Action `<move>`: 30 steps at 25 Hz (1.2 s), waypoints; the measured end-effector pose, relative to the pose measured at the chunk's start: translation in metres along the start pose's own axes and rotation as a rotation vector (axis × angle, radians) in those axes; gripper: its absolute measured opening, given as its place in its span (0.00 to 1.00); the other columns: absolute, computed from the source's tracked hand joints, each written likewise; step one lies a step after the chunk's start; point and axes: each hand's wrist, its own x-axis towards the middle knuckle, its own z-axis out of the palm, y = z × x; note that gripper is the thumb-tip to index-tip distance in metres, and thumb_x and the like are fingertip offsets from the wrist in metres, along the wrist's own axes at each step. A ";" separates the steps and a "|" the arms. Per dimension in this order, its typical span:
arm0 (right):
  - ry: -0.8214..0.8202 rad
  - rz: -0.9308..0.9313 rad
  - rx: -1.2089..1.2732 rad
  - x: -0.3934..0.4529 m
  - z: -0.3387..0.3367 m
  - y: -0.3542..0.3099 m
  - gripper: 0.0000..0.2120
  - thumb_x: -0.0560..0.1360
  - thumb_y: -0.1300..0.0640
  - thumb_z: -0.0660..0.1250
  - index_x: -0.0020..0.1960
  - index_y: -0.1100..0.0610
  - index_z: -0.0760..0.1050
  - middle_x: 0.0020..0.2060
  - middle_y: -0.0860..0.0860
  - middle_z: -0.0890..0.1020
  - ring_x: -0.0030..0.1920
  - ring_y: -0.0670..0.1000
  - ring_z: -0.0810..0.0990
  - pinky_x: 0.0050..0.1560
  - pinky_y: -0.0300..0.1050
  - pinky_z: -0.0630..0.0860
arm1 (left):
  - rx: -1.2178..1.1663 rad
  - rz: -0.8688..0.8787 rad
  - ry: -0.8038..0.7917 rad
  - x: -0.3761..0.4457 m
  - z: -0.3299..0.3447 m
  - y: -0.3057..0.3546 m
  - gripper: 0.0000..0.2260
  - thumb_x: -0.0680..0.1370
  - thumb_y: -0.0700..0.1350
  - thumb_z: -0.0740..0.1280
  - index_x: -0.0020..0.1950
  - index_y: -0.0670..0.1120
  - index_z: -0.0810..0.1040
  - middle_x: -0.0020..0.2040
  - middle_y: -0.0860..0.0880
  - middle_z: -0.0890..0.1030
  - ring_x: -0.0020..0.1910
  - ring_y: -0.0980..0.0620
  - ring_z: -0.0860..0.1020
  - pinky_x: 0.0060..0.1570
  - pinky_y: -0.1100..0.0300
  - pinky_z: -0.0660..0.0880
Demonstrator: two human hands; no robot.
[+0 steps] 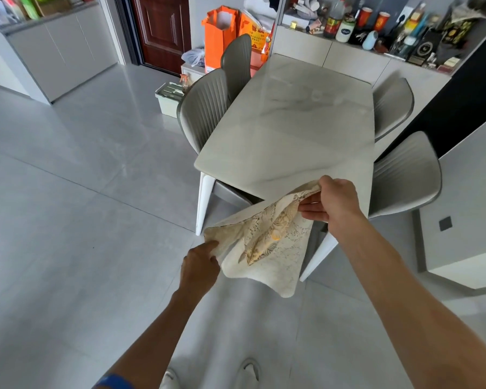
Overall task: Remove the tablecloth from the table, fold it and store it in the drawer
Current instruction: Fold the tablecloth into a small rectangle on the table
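My right hand (335, 202) is raised just off the near end of the table (292, 130), thumb on top and fingers beneath, pinching the upper corner of the tablecloth (264, 242). My left hand (199, 265) is lower, at about 8 o'clock from the right, fingers curled onto the opposite corner with the index extended along the edge. The hands are apart, the cloth stretched loosely between them. The tablecloth is off the table and held in the air in front of its near edge, partly folded; its lace-patterned cream surface with gold leaf print sags in the middle, and a lower corner hangs free toward the floor (68, 206). The marble-look tabletop is bare. Two grey chairs (208, 108) stand at the table's 9 o'clock side, two more grey chairs (404, 175) at its 3 o'clock side. At 12 o'clock beyond the table a sideboard (348, 49) carries bottles, red cans and boxes; labels there are too blurred to read. Orange paper bags (219, 35) stand at 11 o'clock beside a dark red door (160, 26); print on one bag is illegible. My white shoes (247, 372) show at 6 o'clock.
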 end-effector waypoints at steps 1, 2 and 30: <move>-0.004 -0.009 -0.001 0.000 0.002 -0.003 0.13 0.78 0.61 0.55 0.51 0.67 0.75 0.27 0.59 0.82 0.26 0.56 0.83 0.25 0.46 0.80 | 0.036 -0.007 0.039 0.003 -0.002 0.001 0.20 0.75 0.39 0.65 0.66 0.51 0.77 0.67 0.45 0.77 0.62 0.41 0.75 0.62 0.49 0.72; -0.008 -0.016 -0.004 -0.001 0.003 -0.006 0.12 0.77 0.61 0.55 0.51 0.67 0.75 0.26 0.58 0.82 0.26 0.56 0.83 0.25 0.45 0.80 | 0.088 -0.002 0.093 0.004 -0.003 0.000 0.20 0.75 0.40 0.67 0.67 0.50 0.76 0.70 0.46 0.73 0.66 0.41 0.71 0.65 0.46 0.69; -0.133 0.047 -0.181 0.015 -0.006 0.024 0.14 0.79 0.59 0.57 0.53 0.67 0.77 0.30 0.61 0.84 0.28 0.57 0.84 0.28 0.47 0.82 | -2.118 -0.663 -0.080 -0.016 0.039 0.015 0.07 0.75 0.45 0.68 0.47 0.42 0.78 0.42 0.46 0.82 0.44 0.50 0.81 0.47 0.58 0.79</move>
